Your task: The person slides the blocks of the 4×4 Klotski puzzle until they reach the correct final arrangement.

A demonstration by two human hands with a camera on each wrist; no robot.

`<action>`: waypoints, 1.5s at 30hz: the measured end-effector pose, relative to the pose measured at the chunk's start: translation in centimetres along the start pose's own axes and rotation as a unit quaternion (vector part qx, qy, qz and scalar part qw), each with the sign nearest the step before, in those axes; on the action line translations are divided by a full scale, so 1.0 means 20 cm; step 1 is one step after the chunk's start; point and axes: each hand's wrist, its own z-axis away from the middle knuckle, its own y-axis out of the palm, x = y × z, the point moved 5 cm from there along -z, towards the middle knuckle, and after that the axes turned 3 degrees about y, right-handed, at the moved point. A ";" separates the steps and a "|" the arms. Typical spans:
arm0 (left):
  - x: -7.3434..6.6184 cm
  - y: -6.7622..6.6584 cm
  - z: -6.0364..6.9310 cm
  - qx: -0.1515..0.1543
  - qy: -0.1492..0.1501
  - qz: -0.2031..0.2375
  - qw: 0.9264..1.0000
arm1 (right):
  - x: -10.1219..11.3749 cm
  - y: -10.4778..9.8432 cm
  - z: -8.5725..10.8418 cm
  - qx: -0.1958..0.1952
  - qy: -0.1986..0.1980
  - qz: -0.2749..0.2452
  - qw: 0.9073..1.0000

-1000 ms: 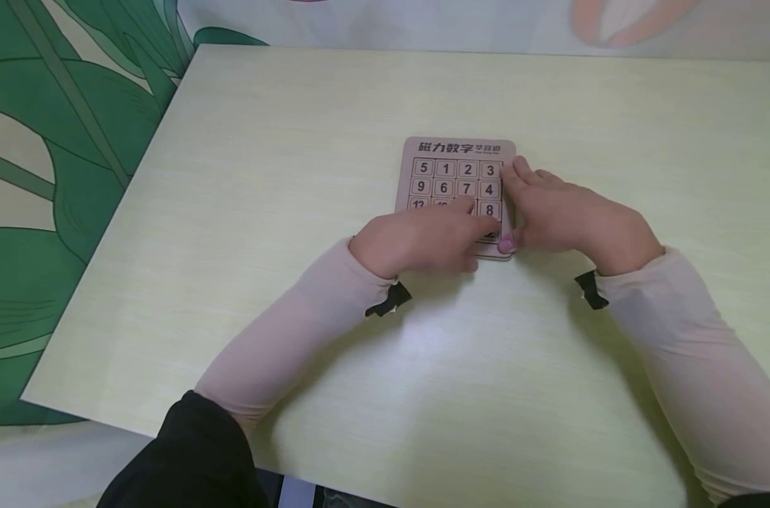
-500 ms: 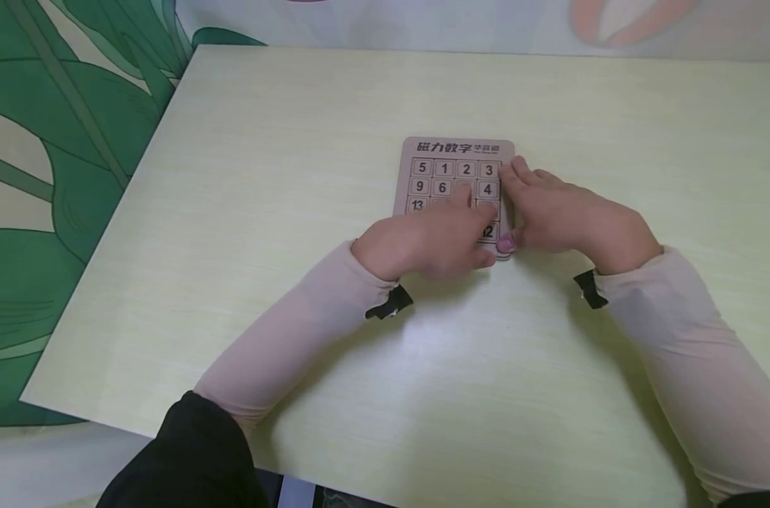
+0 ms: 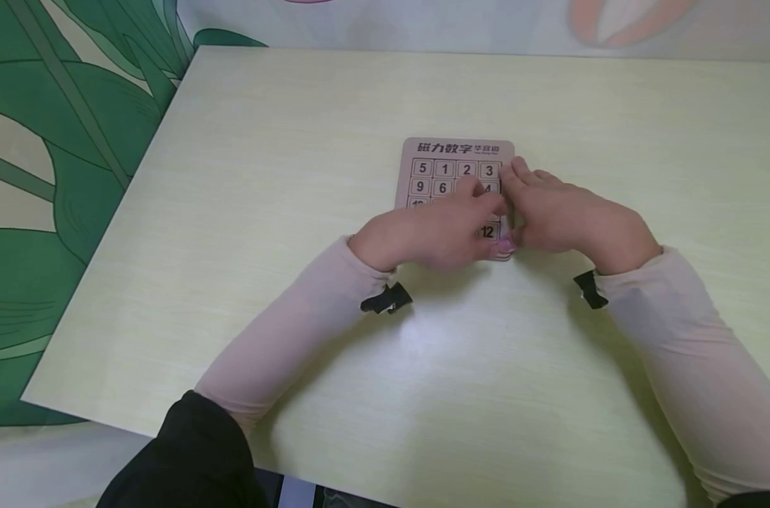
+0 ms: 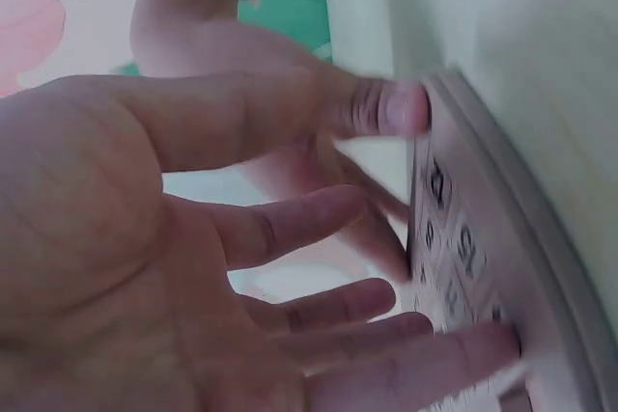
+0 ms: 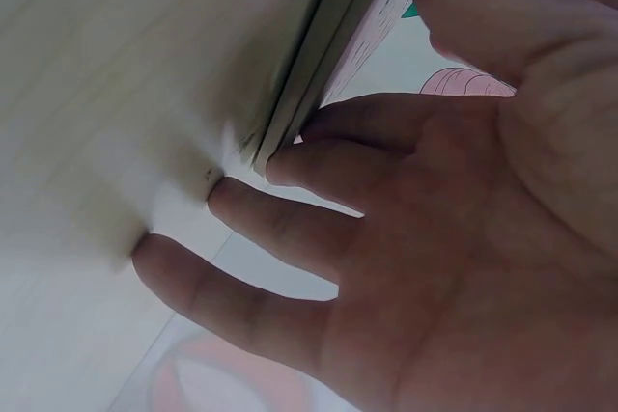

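Note:
A pinkish sliding number puzzle (image 3: pixel 413 152) with Chinese lettering along its top lies flat on the table. Tiles 5, 1, 2, 3, 9, 6 and 12 can be read; my left hand (image 3: pixel 438 229) covers much of the lower rows. In the left wrist view, one left fingertip (image 4: pixel 497 340) touches a tile, and the other fingers stay extended above the board. My right hand (image 3: pixel 562 212) rests along the puzzle's right edge, its thumb at the near right corner. Seen from the right wrist, several straight fingers (image 5: pixel 275 224) reach down beside the puzzle's side (image 5: pixel 314 65).
The pale wooden table (image 3: pixel 283 162) extends around the puzzle on all sides. Its left edge borders a wall covering with large green leaves (image 3: pixel 73 141). Dark items (image 3: pixel 340 497) show beneath the near edge.
The left hand's fingers have shifted over the tiles, up and slightly right, and its thumb has come near the right thumb. The right hand stays in place.

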 end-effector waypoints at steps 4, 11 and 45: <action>0.09 -0.05 0.00 -0.002 -0.008 0.017 1.000 | 0.00 0.00 0.00 0.001 0.003 -0.001 1.000; 0.20 -0.15 0.03 -0.025 0.009 0.085 0.996 | 0.00 0.00 0.00 0.006 0.006 -0.002 1.000; 0.28 -0.19 0.07 -0.030 -0.067 0.068 0.995 | 0.00 0.00 0.00 0.008 0.014 -0.006 1.000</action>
